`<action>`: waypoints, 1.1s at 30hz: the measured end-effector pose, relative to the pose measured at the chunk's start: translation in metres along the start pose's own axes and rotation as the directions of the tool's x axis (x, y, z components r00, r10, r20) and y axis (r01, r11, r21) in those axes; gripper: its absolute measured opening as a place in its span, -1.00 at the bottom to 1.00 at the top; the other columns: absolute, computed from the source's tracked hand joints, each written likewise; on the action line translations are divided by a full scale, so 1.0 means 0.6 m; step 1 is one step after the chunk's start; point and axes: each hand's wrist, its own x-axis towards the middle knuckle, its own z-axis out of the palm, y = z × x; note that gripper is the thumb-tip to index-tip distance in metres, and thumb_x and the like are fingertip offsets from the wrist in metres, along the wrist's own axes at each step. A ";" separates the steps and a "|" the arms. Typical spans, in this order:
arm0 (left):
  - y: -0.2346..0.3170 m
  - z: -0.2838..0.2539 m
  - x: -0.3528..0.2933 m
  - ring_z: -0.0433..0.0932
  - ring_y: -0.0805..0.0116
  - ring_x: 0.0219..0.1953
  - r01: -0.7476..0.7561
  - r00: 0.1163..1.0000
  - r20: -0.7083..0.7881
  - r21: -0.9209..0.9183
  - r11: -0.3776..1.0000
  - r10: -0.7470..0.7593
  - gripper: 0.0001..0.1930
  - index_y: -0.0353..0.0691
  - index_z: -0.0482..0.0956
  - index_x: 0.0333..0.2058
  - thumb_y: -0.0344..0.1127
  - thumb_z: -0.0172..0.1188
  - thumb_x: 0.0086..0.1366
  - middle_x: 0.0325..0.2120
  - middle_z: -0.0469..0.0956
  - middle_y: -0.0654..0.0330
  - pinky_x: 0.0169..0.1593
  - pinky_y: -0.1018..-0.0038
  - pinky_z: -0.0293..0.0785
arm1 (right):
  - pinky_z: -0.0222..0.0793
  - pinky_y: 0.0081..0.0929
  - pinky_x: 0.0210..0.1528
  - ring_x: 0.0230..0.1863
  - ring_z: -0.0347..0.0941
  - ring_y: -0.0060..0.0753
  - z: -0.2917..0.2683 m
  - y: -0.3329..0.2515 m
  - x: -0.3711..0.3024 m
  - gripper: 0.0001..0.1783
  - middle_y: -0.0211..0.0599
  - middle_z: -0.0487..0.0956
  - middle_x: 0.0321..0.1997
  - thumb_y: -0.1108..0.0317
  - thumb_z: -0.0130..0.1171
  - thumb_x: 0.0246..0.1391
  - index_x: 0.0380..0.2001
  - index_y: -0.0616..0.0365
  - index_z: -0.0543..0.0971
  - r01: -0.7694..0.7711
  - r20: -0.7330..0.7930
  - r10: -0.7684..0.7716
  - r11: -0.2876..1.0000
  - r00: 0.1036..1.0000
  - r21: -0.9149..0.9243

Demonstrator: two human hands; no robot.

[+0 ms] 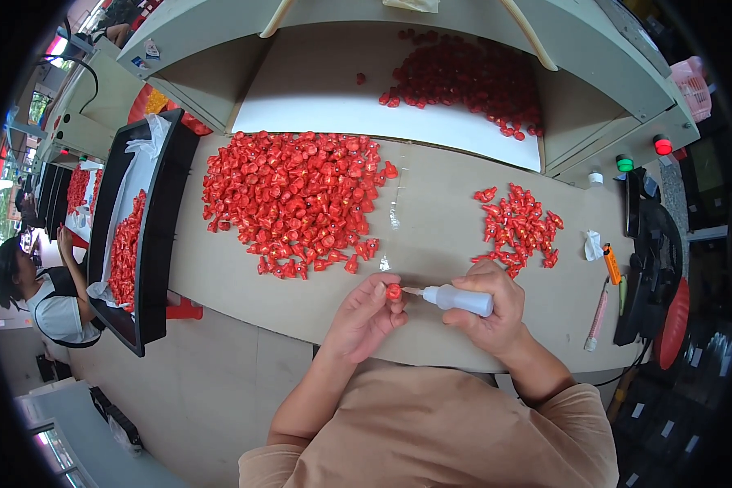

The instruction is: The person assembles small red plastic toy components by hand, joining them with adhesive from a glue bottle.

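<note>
Between the fingertips of my left hand [364,319] is a small red plastic piece [394,292]. My right hand [494,307] grips a whitish squeeze bottle [459,299] lying nearly level, its thin nozzle pointing left with the tip at or very near the red piece. Whether the tip touches it I cannot tell. Beyond my left hand spreads a large heap of similar red pieces [293,199] on the table. A smaller group of red pieces [519,228] lies just beyond my right hand.
A grey cabinet [626,122] with an open bay holding more red pieces [464,77] stands at the back. At left is a black tray [156,244] of red pieces. An orange cutter [612,264], a pink-handled tool [597,321] and crumpled tissue [593,246] lie right. Another person [57,293] sits far left.
</note>
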 end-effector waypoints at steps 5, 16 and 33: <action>-0.001 -0.001 -0.001 0.41 0.49 -0.31 -0.010 1.000 0.000 0.015 1.000 0.010 -0.80 -0.18 0.44 -0.09 -0.28 -0.01 0.38 -0.33 0.48 0.31 -0.25 0.49 0.36 | 0.24 -0.53 -0.59 -0.60 0.37 -0.40 0.000 -0.001 0.001 -0.47 -0.31 0.50 -0.51 0.13 0.49 -0.27 -0.32 0.19 0.47 0.006 -0.006 -0.006 1.000 1.000 -0.009; -0.002 -0.005 0.001 0.45 0.47 -0.25 -0.041 0.999 0.030 0.008 0.999 0.041 -0.79 -0.18 0.43 -0.05 -0.34 0.00 0.37 -0.29 0.47 0.28 -0.19 0.47 0.46 | 0.27 -0.51 -0.59 -0.60 0.38 -0.38 -0.002 0.001 0.002 -0.46 -0.30 0.53 -0.45 0.15 0.50 -0.30 -0.31 0.19 0.46 0.045 -0.001 -0.045 0.998 0.999 -0.032; -0.005 -0.007 0.000 0.45 0.43 -0.19 -0.094 0.996 -0.003 0.038 0.995 0.094 -0.78 -0.16 0.43 -0.05 -0.40 0.02 0.34 -0.23 0.48 0.24 -0.08 0.42 0.52 | 0.28 -0.51 -0.58 -0.58 0.39 -0.37 -0.003 -0.001 0.002 -0.47 -0.28 0.55 -0.43 0.17 0.51 -0.31 -0.32 0.19 0.47 0.034 -0.006 -0.035 0.998 0.999 -0.043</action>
